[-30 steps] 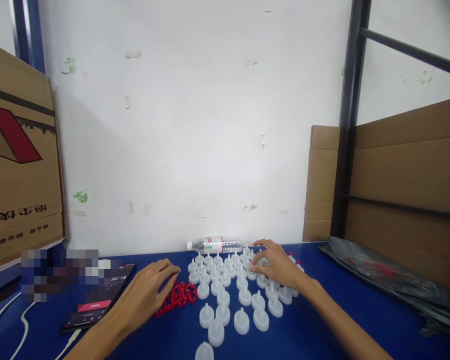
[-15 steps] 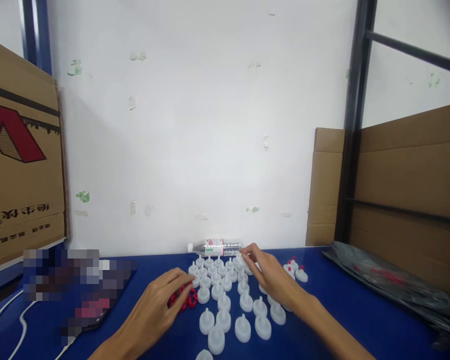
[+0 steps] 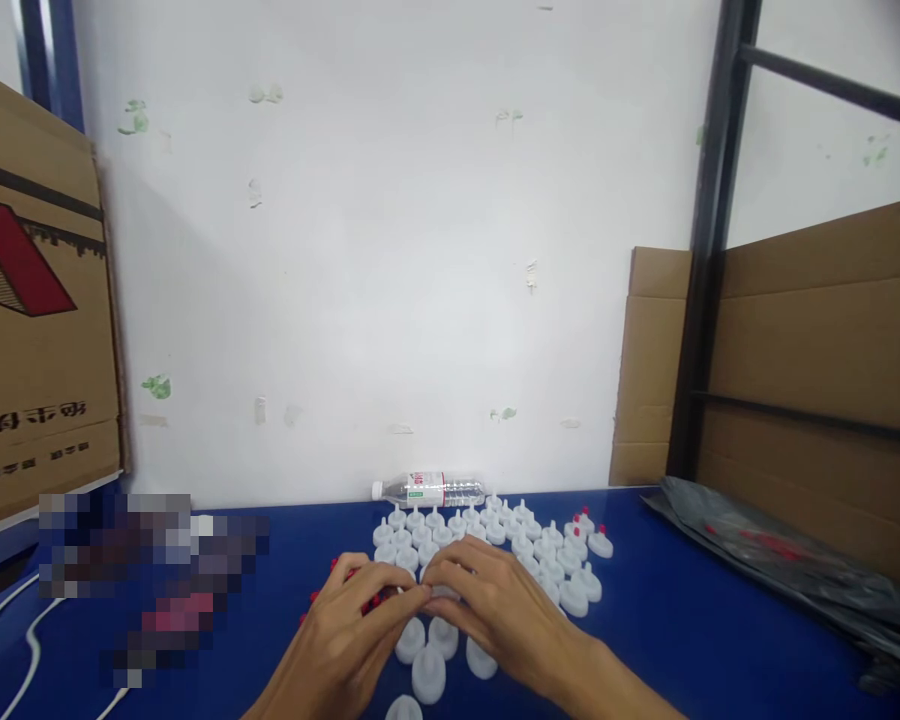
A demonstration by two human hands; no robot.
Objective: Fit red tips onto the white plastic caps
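Observation:
My left hand [image 3: 367,615] and my right hand [image 3: 487,600] meet fingertip to fingertip above the blue table. Pinched in my right hand is a white nozzle cap [image 3: 444,592], largely covered by the fingers. My left thumb and forefinger close on a small red cap at the nozzle's tip, almost entirely hidden. Loose red caps [image 3: 375,602] lie behind and beside my left hand. Many white nozzle caps [image 3: 429,675] stand spout up around and below both hands. At the right of the group, several nozzle caps [image 3: 601,542] bear red tips.
A clear plastic bottle [image 3: 426,489] lies along the wall at the back of the blue table [image 3: 630,640]. A grey plastic bag [image 3: 780,570] rests at right. Cardboard boxes [image 3: 37,300] stand at left, and blurred items with white cables [image 3: 34,640] are below them.
My right hand has come left and nearer from the back of the group with a white nozzle cap. My left hand has moved right from the red caps, and the hands now meet.

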